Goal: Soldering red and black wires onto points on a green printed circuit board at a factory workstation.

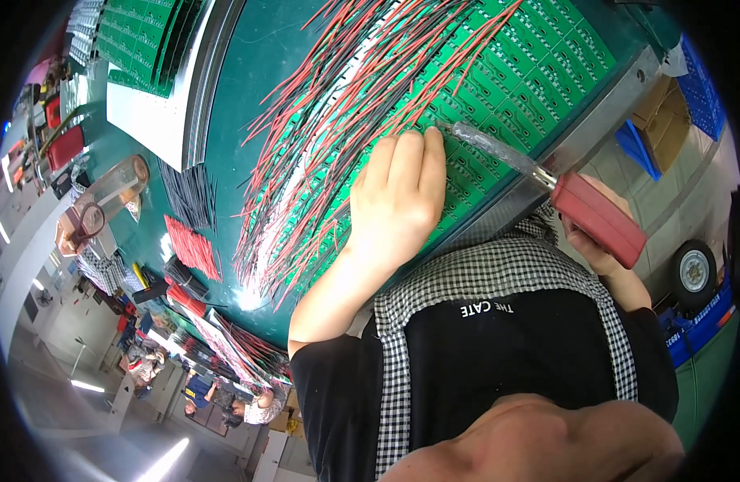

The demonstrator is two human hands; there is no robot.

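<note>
My right hand (599,233) is closed round the red body of a soldering gun (599,218). The gun's barrel, wrapped in clear plastic, reaches left over a large green circuit board panel (498,88), its tip just right of my left fingertips. My left hand (398,181) rests on the panel with fingers together and bent down. Its fingertips touch the board where red and black wires (346,104) end, and what they pinch is hidden. The wires lie in long rows across the panel, slanting up to the right.
A metal rail (603,112) borders the panel on my side. At left on the green table lie bundles of black wires (189,197) and red wires (193,247), a clear plastic bottle (117,193) and more stacked green boards (141,44). Other people sit far off at lower left.
</note>
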